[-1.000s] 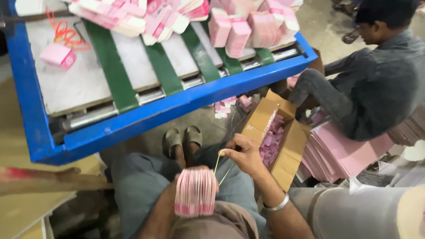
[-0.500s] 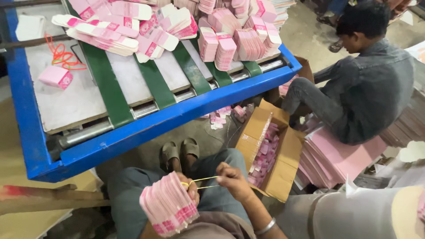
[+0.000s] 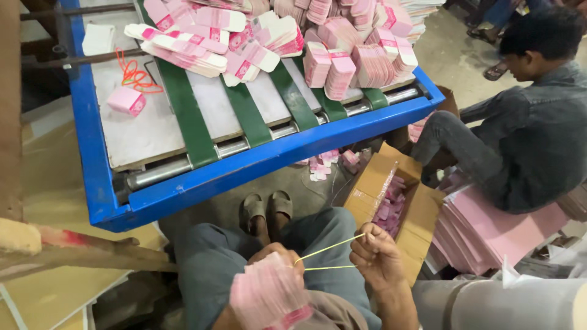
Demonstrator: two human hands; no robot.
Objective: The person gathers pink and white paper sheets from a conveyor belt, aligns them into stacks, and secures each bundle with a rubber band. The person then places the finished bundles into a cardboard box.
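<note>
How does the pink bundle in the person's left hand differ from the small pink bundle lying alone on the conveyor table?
The held bundle is gripped upright in the left hand, with a yellow rubber band stretched from it to the right hand. The lone bundle lies flat and untouched on the conveyor table, beside orange bands. The held bundle looks larger and fanned, the lone one compact. Both are pink slips with darker pink marking.

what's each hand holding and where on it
The left hand grips a fanned pink stack around its top. The right hand pinches one end of a yellow rubber band, stretched taut from the stack.
</note>
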